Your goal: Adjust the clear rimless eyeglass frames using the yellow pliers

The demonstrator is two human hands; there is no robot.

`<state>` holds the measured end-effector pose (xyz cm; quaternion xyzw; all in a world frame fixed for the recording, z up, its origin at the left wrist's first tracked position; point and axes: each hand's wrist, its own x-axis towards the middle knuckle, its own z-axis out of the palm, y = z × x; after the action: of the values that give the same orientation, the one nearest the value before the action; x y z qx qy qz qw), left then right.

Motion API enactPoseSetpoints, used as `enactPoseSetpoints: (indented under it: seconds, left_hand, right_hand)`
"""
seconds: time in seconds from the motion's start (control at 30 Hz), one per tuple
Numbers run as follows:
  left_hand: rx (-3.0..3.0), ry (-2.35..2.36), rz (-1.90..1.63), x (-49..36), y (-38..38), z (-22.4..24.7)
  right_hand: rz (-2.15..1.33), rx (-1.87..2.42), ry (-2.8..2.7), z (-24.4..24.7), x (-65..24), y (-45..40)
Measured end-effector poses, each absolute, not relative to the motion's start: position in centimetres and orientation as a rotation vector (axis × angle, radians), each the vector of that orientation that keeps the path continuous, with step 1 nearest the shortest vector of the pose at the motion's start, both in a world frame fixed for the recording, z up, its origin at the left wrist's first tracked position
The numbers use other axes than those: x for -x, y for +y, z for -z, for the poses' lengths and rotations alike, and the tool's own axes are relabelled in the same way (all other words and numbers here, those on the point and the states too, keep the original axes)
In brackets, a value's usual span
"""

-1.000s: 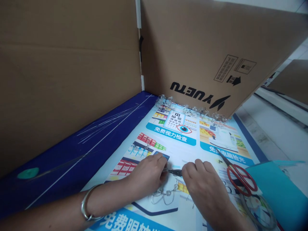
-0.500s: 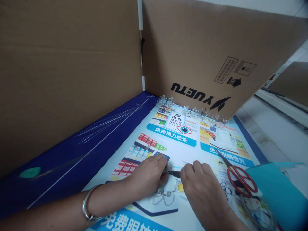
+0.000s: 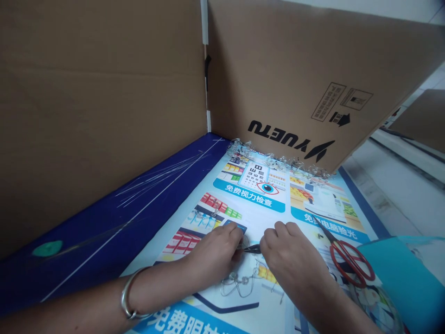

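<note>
My left hand (image 3: pixel 219 248), with a silver bangle on its wrist, is closed in a pinch on a thin beaded wire. Loops of this beaded wire (image 3: pixel 239 280) with clear beads hang below the fingertips onto the printed poster (image 3: pixel 264 222). My right hand (image 3: pixel 290 255) is wrapped round a tool that looks like pliers (image 3: pixel 252 249); only the dark pointed jaws show, and the handles are hidden in the palm. The jaw tips reach the wire at my left fingertips. Whether they grip it is too small to tell.
Red-handled scissors (image 3: pixel 351 262) lie right of my right hand, beside a turquoise sheet (image 3: pixel 410 273). Cardboard panels (image 3: pixel 278 69) stand behind and to the left. A heap of beaded strands (image 3: pixel 278 162) lines the back. Thin clear strands (image 3: pixel 156 181) and a green piece (image 3: pixel 47 248) lie left.
My right hand has shifted and turned slightly, with its knuckles a little higher. My left hand keeps its pinch almost in place. The whole view has moved very slightly.
</note>
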<state>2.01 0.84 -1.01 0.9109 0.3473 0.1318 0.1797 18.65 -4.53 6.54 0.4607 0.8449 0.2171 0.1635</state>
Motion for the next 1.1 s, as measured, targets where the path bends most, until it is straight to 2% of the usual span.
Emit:
enactPoseSetpoints:
  seconds: [0.63, 1.1]
  left_hand:
    - [-2.595, 1.012, -0.324, -1.8, 1.0, 0.7]
    - [-2.573, 1.018, -0.339, -2.0, 1.1, 0.2]
  right_hand:
    - [-0.617, -0.99, 2.41, -8.2, -17.8, -2.3]
    - [-0.363, -1.346, 2.562, -6.5, -21.4, -1.7]
